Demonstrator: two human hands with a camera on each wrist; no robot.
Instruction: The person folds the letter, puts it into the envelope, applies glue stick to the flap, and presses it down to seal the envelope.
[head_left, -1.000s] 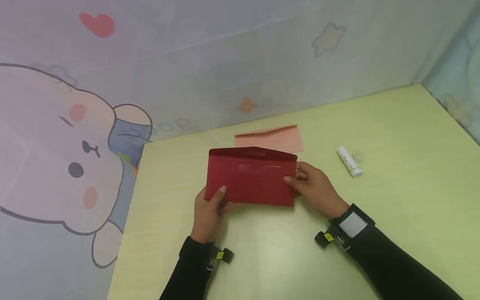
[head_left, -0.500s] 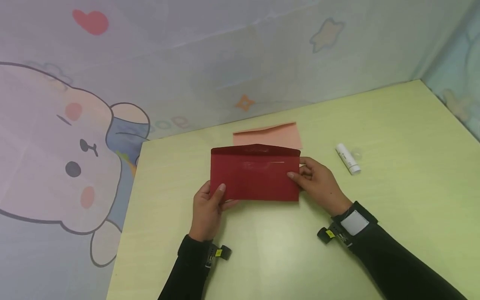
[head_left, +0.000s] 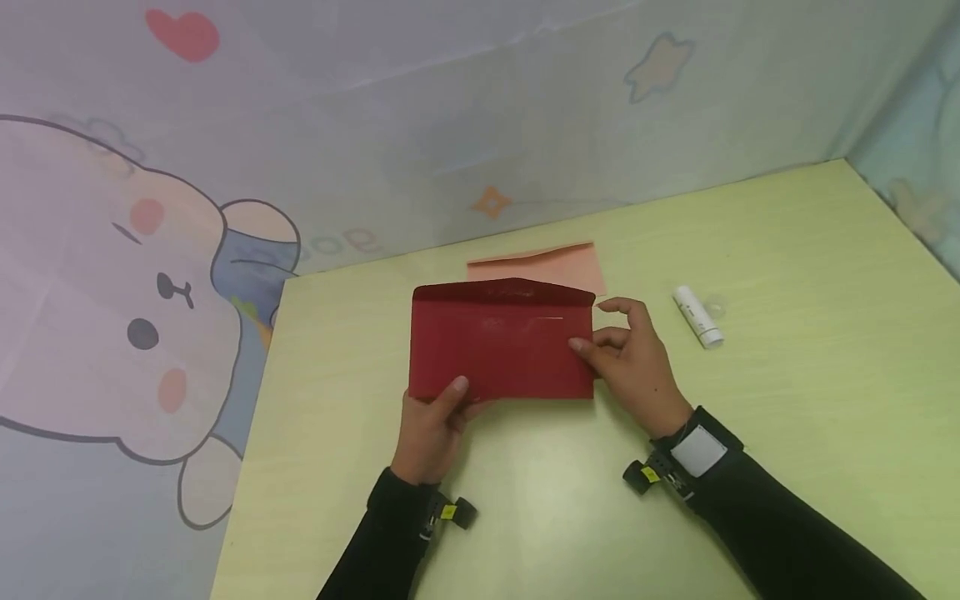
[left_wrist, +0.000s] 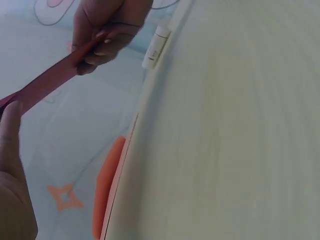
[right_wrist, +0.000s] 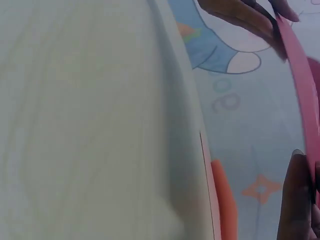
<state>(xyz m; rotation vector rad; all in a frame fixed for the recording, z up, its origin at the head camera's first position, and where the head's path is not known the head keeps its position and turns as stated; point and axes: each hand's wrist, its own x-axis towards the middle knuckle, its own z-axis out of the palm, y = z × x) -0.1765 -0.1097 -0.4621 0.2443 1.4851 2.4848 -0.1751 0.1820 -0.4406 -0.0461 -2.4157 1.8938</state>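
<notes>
A dark red envelope (head_left: pixel 502 354) is held up above the table between both hands, its flap raised along the far edge. At its lower left corner the left hand (head_left: pixel 431 433) pinches it, thumb on the near face and fingers behind. The right hand (head_left: pixel 633 367) pinches the right edge with its thumb on the near face; its index finger stands off the top right corner. In the left wrist view the envelope (left_wrist: pixel 55 77) appears edge-on, with the right hand (left_wrist: pixel 107 32) at its far end. The right wrist view shows the envelope (right_wrist: pixel 302 90) edge-on too.
Behind the red envelope lies a pink envelope (head_left: pixel 543 265) on the pale yellow table (head_left: pixel 330 375), partly covered from view. A white glue stick (head_left: pixel 697 317) lies to the right, beside a small clear round cap (head_left: pixel 716 306). A printed cloth backdrop (head_left: pixel 420 108) borders the table's far side.
The red envelope has shifted slightly, right and then back left in view. My left thumb has slid inward along its lower edge, and the right index finger has lifted off the top corner.
</notes>
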